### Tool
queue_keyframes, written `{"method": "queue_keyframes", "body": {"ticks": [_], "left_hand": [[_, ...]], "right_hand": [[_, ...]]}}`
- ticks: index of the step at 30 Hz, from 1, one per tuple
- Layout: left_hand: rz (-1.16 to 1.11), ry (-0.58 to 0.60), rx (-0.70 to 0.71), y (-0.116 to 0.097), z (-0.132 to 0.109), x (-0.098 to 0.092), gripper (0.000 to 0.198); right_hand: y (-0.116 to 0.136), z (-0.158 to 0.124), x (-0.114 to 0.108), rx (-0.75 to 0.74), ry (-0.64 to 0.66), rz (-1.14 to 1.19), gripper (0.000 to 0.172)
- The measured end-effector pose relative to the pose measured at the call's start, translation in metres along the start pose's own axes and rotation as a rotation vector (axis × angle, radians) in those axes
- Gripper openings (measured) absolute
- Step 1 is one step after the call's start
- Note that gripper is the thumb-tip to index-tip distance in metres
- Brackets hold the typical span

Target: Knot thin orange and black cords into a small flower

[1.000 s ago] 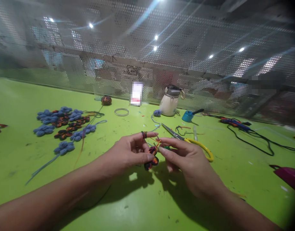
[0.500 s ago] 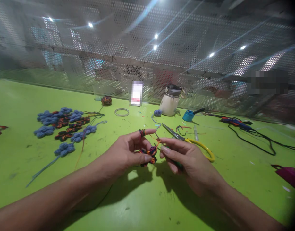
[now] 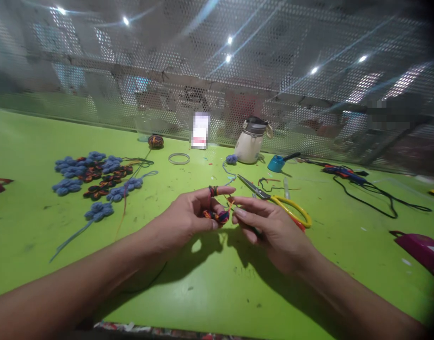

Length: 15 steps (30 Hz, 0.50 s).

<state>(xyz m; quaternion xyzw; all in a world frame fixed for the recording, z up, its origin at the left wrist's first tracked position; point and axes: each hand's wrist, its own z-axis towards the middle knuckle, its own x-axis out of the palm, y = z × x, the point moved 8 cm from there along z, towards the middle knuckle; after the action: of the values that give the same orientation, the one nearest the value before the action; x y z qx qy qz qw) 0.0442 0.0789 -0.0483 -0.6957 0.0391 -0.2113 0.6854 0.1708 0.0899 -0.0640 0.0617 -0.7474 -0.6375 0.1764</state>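
My left hand (image 3: 194, 210) is closed on a small crocheted flower (image 3: 222, 216) in dark and orange yarn, pinched between thumb and fingers. Dark multicoloured yarn (image 3: 213, 191) wraps round its outstretched index finger. Closed round a crochet hook (image 3: 232, 200), my right hand (image 3: 262, 219) sits just to the right; most of the hook is hidden by the fingers. An orange strand runs between the hook tip and the flower. Scissors (image 3: 291, 208) with yellow handles lie behind my right hand. Finished-looking blue flowers (image 3: 66, 186) and dark-orange flowers (image 3: 96, 190) lie to the left.
At the back stand a dark-orange yarn ball (image 3: 155, 141), a phone (image 3: 200, 131), a white bottle (image 3: 250, 144) and a blue pot (image 3: 276, 163). A bracelet-like ring (image 3: 179, 158) lies nearer. Corded tool (image 3: 347, 174) and purple object (image 3: 418, 250) are at right. A perforated metal screen (image 3: 210, 61) borders the table.
The view has tilted slightly, so the table's near edge now shows. The flower has turned in my left hand and shows less of itself. Both hands keep their hold, close together.
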Motion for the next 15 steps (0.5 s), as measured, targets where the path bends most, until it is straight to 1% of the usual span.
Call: {"method": "queue_keyframes", "body": {"ticks": [4, 9, 12, 15], "left_hand": [[0.120, -0.058, 0.032, -0.0017, 0.0021, -0.0019, 0.052], [0.200, -0.065, 0.081, -0.0035, 0.0012, 0.0009, 0.049], [0.241, -0.043, 0.073, -0.0024, 0.0006, 0.0027, 0.050], [0.193, 0.013, 0.041, 0.0013, 0.0006, 0.0055, 0.052]], "right_hand": [[-0.0001, 0.0008, 0.0018, 0.005, -0.024, 0.003, 0.028], [-0.0001, -0.0006, 0.0036, -0.013, -0.081, -0.013, 0.028], [-0.0010, -0.0016, 0.0029, -0.020, -0.099, -0.029, 0.025], [-0.0017, -0.0027, 0.0010, -0.018, -0.108, -0.026, 0.023]]}}
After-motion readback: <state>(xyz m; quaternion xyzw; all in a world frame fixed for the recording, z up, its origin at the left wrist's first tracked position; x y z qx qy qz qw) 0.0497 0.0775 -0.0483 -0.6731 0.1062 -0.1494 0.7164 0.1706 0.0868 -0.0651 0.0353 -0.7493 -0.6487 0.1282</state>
